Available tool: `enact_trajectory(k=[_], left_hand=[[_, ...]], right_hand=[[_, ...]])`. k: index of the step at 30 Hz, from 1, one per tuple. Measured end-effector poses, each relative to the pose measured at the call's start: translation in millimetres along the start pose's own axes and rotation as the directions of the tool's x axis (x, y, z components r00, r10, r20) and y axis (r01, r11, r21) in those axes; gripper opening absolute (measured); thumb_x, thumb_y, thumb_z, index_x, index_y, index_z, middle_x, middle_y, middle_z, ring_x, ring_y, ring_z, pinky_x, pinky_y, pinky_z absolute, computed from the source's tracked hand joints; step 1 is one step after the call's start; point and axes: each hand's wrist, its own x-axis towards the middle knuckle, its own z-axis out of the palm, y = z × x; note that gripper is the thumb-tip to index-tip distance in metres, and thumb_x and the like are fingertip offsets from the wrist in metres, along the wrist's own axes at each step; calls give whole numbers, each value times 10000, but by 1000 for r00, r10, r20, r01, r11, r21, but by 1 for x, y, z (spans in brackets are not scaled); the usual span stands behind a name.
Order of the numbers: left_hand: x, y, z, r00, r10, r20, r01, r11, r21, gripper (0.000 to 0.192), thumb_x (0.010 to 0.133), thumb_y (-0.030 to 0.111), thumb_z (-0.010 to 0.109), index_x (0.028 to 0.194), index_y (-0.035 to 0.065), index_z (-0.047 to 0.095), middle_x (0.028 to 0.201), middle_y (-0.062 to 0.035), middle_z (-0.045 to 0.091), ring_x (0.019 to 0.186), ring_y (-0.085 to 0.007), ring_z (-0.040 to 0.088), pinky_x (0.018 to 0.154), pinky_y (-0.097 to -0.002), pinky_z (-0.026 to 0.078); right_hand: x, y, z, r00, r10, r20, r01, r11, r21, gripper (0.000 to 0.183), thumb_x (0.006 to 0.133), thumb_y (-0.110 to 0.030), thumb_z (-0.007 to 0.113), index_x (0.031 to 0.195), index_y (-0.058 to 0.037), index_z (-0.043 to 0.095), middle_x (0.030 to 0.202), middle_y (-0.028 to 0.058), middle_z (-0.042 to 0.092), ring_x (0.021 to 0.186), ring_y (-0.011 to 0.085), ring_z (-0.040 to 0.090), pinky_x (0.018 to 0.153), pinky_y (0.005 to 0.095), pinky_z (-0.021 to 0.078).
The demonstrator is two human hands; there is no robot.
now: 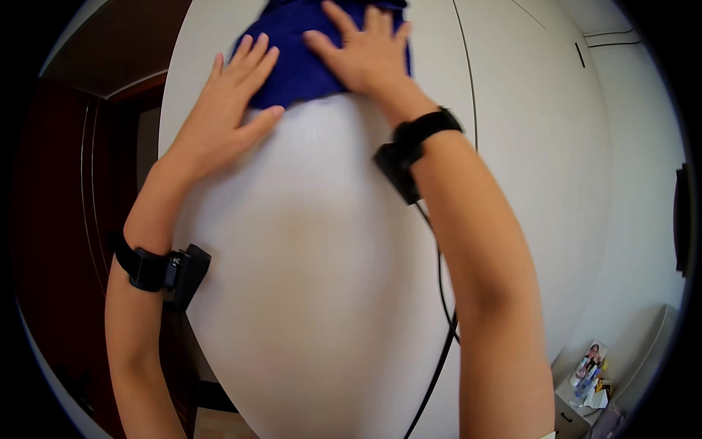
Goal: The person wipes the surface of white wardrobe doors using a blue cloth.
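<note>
A dark blue cloth (299, 66) lies spread against a white cabinet door (307, 230) at the top of the view. My right hand (364, 57) rests on the cloth's right part, palm down with the fingers spread. At the cloth's left edge is my left hand (230, 104), its fingers apart and the fingertips over the fabric. Its thumb reaches to the lower hem. Neither hand shows a closed grip. The cloth's upper end runs out of view.
Each wrist wears a black strapped device (170, 271); a black cable (441, 274) hangs by the right forearm. A dark reddish-brown door (60, 181) stands left. At lower right, a small drawer cabinet (567, 420) carries bottles and a photo. A door seam (469, 71) runs right of the cloth.
</note>
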Motion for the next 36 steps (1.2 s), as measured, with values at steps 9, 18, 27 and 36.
enact_trajectory(k=[9, 18, 27, 36], left_hand=[[-21, 11, 12, 987, 19, 158, -10, 998, -55, 711, 931, 350, 518, 1484, 18, 219, 1555, -181, 179, 1456, -301, 116, 1177, -449, 58], [-13, 42, 11, 976, 110, 186, -67, 973, -222, 748, 917, 327, 579, 1457, -43, 218, 1532, -236, 187, 1443, -338, 139, 1175, -460, 105], [-5, 49, 4, 935, 64, 348, 32, 964, -262, 757, 915, 281, 572, 1481, -22, 170, 1557, -206, 138, 1452, -331, 107, 1174, -462, 76], [-16, 40, 10, 922, -4, 388, 116, 957, -265, 732, 938, 309, 539, 1493, 7, 170, 1567, -187, 119, 1457, -328, 90, 1169, -468, 73]], right_hand=[[-43, 99, 12, 968, -219, -121, 225, 973, 43, 699, 772, -395, 656, 1410, -266, 401, 1482, 240, 289, 1374, 415, 258, 1060, 643, 174], [-116, 47, -50, 827, -447, 340, 368, 889, 274, 564, 785, -195, 506, 1349, -211, 498, 1387, 187, 443, 1315, 330, 384, 1161, 509, 160], [-12, 133, 14, 975, -216, 58, 203, 963, 174, 493, 887, -167, 479, 1378, -141, 448, 1415, 202, 419, 1359, 349, 328, 1137, 489, 213], [-31, 125, 23, 973, -230, 15, 225, 962, 155, 514, 852, -115, 491, 1365, -147, 465, 1399, 197, 439, 1345, 353, 348, 1139, 492, 209]])
